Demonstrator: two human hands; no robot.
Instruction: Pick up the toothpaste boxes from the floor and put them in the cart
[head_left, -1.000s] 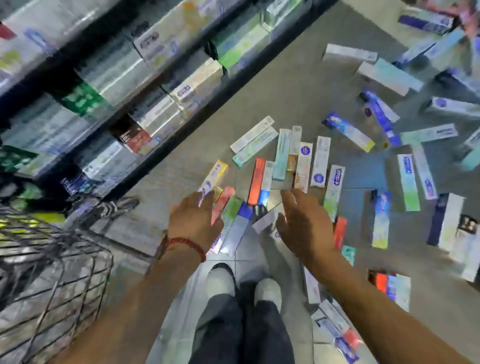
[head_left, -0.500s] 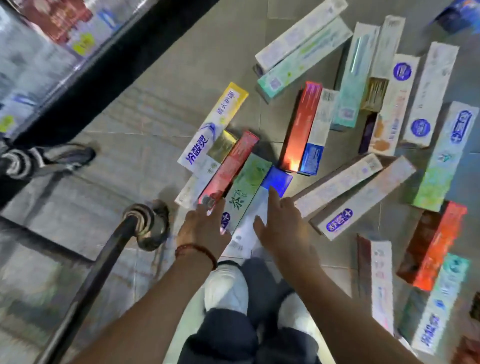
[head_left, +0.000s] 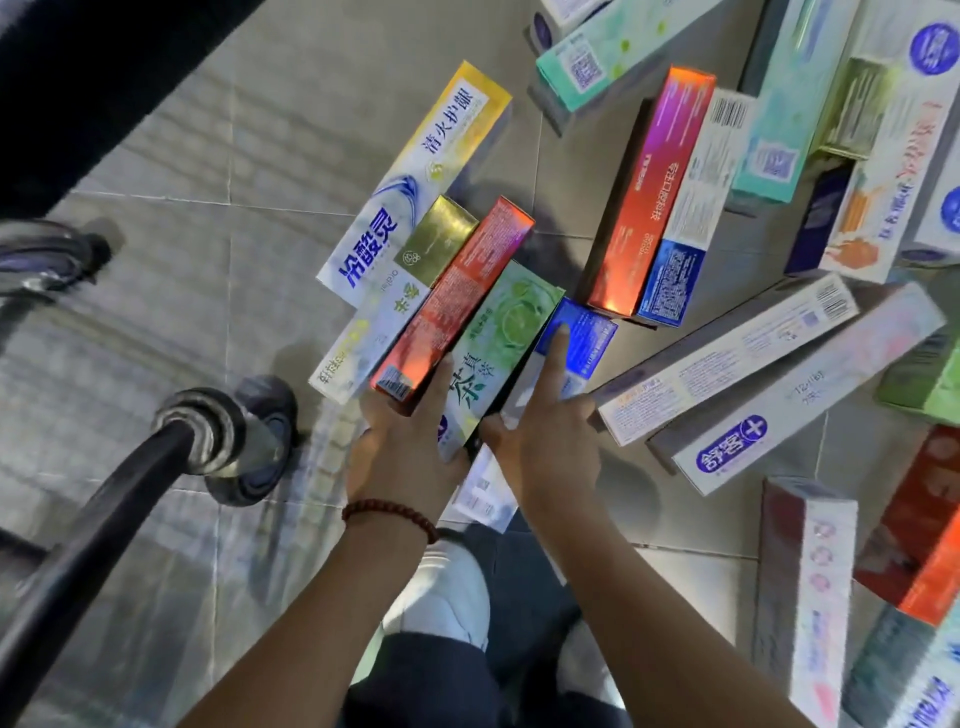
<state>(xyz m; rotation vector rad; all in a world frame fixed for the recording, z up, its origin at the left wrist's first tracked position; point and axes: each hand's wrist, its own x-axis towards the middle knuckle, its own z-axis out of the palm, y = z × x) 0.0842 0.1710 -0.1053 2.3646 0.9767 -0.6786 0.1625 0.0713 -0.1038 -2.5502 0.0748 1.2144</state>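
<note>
The left hand (head_left: 402, 441) gripped the near end of the orange-red box (head_left: 447, 306), thumb lying on the green box (head_left: 493, 348) beside it. The right hand (head_left: 545, 431), fingers extended, pressed its forefinger on the blue-ended box (head_left: 576, 338) right of the green one, all on the floor (head_left: 208, 270).

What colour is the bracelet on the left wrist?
Dark reddish-brown beads, seen in the head view.

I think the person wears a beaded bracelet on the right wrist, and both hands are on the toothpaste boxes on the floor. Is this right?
Not quite. The beaded bracelet is on the left wrist, not the right; the head view shows it. The rest holds: the left hand and the right hand are both on the toothpaste boxes on the floor.
</note>
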